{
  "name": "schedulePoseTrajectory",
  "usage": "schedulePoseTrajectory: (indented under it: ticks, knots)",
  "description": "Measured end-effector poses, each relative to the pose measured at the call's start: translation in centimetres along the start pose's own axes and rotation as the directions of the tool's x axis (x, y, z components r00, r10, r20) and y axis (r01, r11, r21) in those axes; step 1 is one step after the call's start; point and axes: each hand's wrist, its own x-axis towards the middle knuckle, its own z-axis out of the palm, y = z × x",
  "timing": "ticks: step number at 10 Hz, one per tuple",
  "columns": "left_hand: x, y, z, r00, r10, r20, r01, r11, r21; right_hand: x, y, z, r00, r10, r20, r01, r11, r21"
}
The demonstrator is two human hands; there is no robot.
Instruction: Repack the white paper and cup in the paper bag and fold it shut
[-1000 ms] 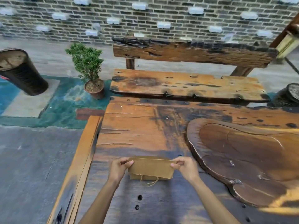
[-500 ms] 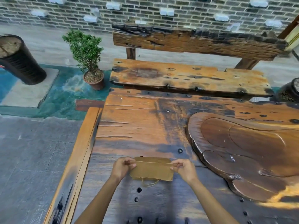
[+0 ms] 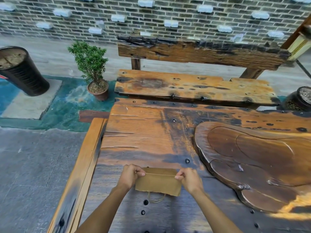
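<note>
**Q:** One plank table [image 3: 143, 140] fills the view, with a carved wooden tray [image 3: 252, 157] lying on it at 3 o'clock. Where is the task's object?

**A:** At 6 o'clock, near the table's front edge. The paper bag [image 3: 158, 182] lies flat, and its top appears to be turned down toward the viewer.

**Q:** And the grip?

**A:** The left hand [image 3: 129, 175] is at the bag's 9 o'clock corner and the right hand [image 3: 190, 179] at its 3 o'clock corner. Each has thumb and fingers closed in a pinch on the upper edge. A thin pale line [image 3: 159, 174] runs taut between them — twine or crease, I cannot tell. A twine loop [image 3: 156, 200] pokes out at the bag's 6 o'clock.

**Q:** How far along is the task?

**A:** Late, by my judgement. No white paper or cup lies outside the bag, so both are probably packed, though they are hidden. The fold looks made — what is left seems to be pressing the crease and letting go.
</note>
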Motion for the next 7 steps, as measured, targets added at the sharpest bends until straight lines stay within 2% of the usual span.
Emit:
schedulePoseTrajectory:
  ticks: [2,4,6,7]
  knots:
    - [-0.3,-0.5,0.6,0.998,0.016,-0.057,-0.015,1.000,0.013,-0.1,0.2,0.7,0.999,-0.025,-0.048,0.024,0.999,-0.028]
    - [-0.6,-0.2,-0.1,0.999,0.043,-0.008,-0.043,0.999,-0.003,-0.1,0.6,0.3,0.995,-0.104,0.007,0.102,0.987,0.124]
    - [-1.7,0.4,-0.8,0.991,0.134,-0.004,-0.134,0.989,0.070,-1.2,1.1,-0.6,0.992,-0.128,0.018,0.124,0.981,0.148]
    - [-1.9,1.5,-1.1,0.975,0.210,-0.070,-0.203,0.974,0.096,-1.5,0.4,-1.6,0.985,-0.166,-0.057,0.172,0.974,0.145]
